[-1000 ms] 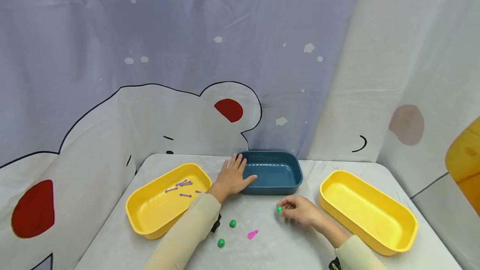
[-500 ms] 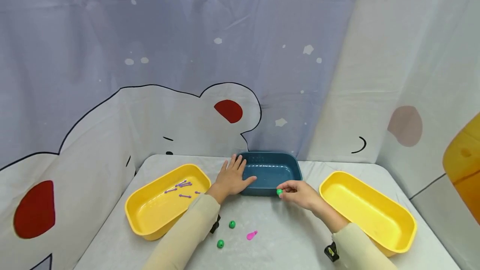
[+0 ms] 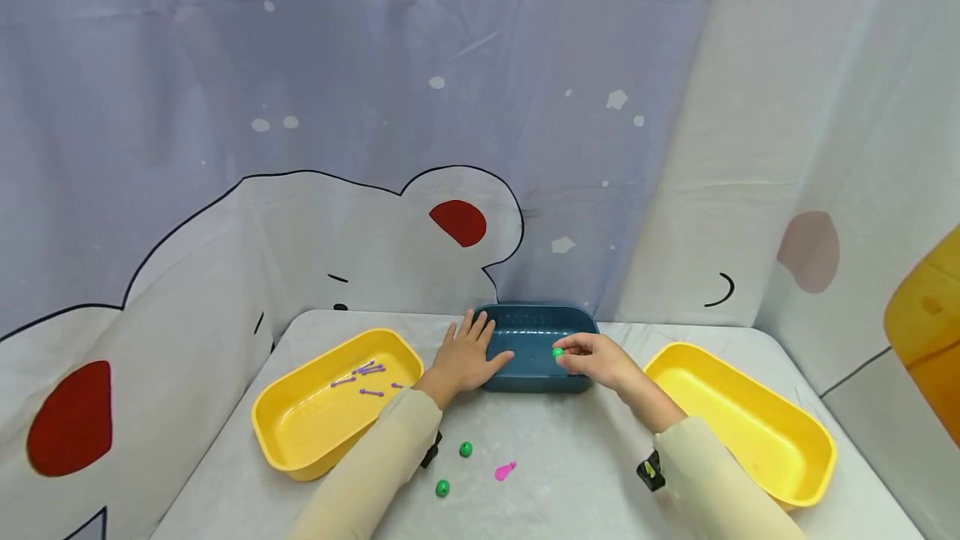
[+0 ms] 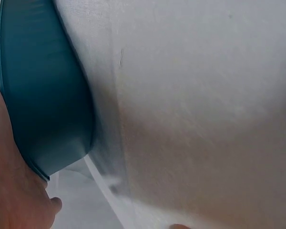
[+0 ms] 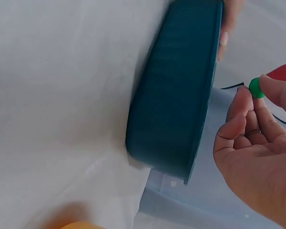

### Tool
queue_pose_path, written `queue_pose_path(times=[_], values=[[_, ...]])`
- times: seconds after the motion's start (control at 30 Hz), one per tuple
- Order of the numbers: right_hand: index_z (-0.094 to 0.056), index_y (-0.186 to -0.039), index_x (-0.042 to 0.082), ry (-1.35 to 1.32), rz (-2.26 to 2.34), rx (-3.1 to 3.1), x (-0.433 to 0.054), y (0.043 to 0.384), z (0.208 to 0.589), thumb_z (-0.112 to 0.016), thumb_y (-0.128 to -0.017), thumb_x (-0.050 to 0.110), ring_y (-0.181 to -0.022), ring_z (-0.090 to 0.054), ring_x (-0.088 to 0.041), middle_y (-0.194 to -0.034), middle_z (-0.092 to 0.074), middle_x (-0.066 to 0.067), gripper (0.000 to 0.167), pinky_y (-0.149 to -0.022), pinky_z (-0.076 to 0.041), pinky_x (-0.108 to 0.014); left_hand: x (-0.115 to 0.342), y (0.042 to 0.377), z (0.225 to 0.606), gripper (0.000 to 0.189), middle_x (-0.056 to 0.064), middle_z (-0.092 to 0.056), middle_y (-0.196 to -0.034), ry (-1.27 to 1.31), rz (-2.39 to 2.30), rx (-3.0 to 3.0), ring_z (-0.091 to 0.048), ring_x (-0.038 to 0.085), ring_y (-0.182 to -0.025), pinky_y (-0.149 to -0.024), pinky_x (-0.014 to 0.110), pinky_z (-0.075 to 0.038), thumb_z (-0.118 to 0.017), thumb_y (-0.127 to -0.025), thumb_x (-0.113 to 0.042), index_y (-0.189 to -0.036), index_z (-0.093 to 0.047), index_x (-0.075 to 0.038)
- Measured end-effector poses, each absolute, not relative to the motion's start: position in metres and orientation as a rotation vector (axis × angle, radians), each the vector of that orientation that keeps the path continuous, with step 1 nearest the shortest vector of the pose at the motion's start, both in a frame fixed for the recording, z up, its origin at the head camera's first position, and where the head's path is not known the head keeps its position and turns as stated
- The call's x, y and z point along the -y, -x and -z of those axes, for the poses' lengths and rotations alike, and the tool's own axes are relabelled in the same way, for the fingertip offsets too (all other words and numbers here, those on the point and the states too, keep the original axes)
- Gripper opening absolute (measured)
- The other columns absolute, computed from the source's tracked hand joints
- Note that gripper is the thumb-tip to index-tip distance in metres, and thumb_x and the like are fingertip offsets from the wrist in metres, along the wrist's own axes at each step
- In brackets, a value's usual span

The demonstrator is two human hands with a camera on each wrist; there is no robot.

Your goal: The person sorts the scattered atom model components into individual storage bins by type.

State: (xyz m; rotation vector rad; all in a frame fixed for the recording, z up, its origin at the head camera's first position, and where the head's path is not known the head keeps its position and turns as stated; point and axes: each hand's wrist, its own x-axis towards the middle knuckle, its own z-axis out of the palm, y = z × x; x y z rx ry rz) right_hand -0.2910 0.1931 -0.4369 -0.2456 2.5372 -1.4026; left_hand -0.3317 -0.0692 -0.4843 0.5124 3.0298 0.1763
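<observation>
Between thumb and fingertips my right hand (image 3: 597, 359) pinches a green bead (image 5: 256, 88), held over the dark blue bin (image 3: 536, 348). In the right wrist view the bead and hand are above the bin's rim. My left hand (image 3: 461, 357) rests with fingers spread on the bin's left end. The left wrist view shows part of that hand (image 4: 14, 176) along the bin's rim. On the table in front lie two more green beads, one nearer the bin (image 3: 466, 449) and another green bead (image 3: 442, 487) nearer me, beside a small pink bulb-shaped piece (image 3: 505, 471).
A yellow bin (image 3: 300, 415) at the left holds several purple rod-shaped pieces (image 3: 371, 392). Another yellow bin (image 3: 738, 415) stands at the right, partly behind my right forearm. A printed cloth (image 3: 360, 232) hangs behind the white-covered table (image 3: 585, 473).
My right hand has carried the green bead up and away from me, from over the table in front of the dark blue bin to above it. The left hand stays in place.
</observation>
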Motion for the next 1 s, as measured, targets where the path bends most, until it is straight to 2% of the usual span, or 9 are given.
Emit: queue_pose_path(times=[0.17,0.3,0.4,0.53,0.73,1.0], values=[[-0.066,-0.131,0.005,0.259,1.404,-2.546,-0.191,0.301,0.436,-0.067,-0.099,0.025,-0.093,-0.064,-0.028,-0.110,-0.072,-0.011,0.038,-0.090,-0.054,-0.047,0.070,0.332,0.486,0.087,0.004,-0.012,-0.171,-0.515,-0.188,-3.030,-0.001,0.028,-0.158,-0.125,0.055,-0.007,-0.023,-0.099,-0.075,-0.163,-0.021,-0.016],[-0.064,-0.133,0.006,0.234,1.403,-2.549,-0.189,0.309,0.437,-0.067,-0.099,0.026,-0.097,-0.063,-0.033,-0.113,-0.070,-0.017,0.039,-0.093,-0.051,-0.050,0.070,0.333,0.487,0.087,0.004,-0.012,-0.171,-0.517,-0.199,-3.033,-0.001,0.029,-0.158,-0.125,0.055,-0.007,-0.024,-0.099,-0.074,-0.163,-0.021,-0.016],[-0.064,-0.134,0.008,0.219,1.382,-2.568,-0.188,0.314,0.437,-0.066,-0.100,0.028,-0.098,-0.063,-0.031,-0.113,-0.070,-0.018,0.040,-0.093,-0.050,-0.049,0.069,0.334,0.489,0.086,0.004,-0.013,-0.171,-0.516,-0.201,-3.036,-0.002,0.029,-0.158,-0.125,0.055,-0.007,-0.024,-0.099,-0.074,-0.163,-0.022,-0.016],[-0.065,-0.133,0.010,0.201,1.371,-2.595,-0.186,0.321,0.437,-0.065,-0.100,0.030,-0.097,-0.063,-0.027,-0.110,-0.070,-0.016,0.039,-0.092,-0.050,-0.045,0.069,0.333,0.490,0.086,0.003,-0.012,-0.171,-0.508,-0.197,-3.032,0.000,0.029,-0.158,-0.125,0.055,-0.007,-0.023,-0.099,-0.074,-0.163,-0.021,-0.017],[-0.067,-0.130,0.013,0.120,1.438,-2.582,-0.184,0.330,0.440,-0.066,-0.100,0.032,-0.100,-0.063,-0.031,-0.113,-0.070,-0.016,0.036,-0.093,-0.048,-0.046,0.068,0.333,0.488,0.086,0.003,-0.011,-0.171,-0.504,-0.199,-3.026,0.000,0.029,-0.158,-0.125,0.056,-0.006,-0.023,-0.099,-0.075,-0.163,-0.021,-0.018],[-0.069,-0.125,0.011,0.040,1.493,-2.581,-0.183,0.342,0.448,-0.067,-0.099,0.031,-0.090,-0.065,-0.021,-0.115,-0.072,-0.015,0.033,-0.092,-0.048,-0.045,0.068,0.334,0.488,0.084,0.003,-0.012,-0.171,-0.497,-0.201,-3.021,0.001,0.029,-0.158,-0.125,0.056,-0.006,-0.024,-0.100,-0.073,-0.163,-0.021,-0.018]])
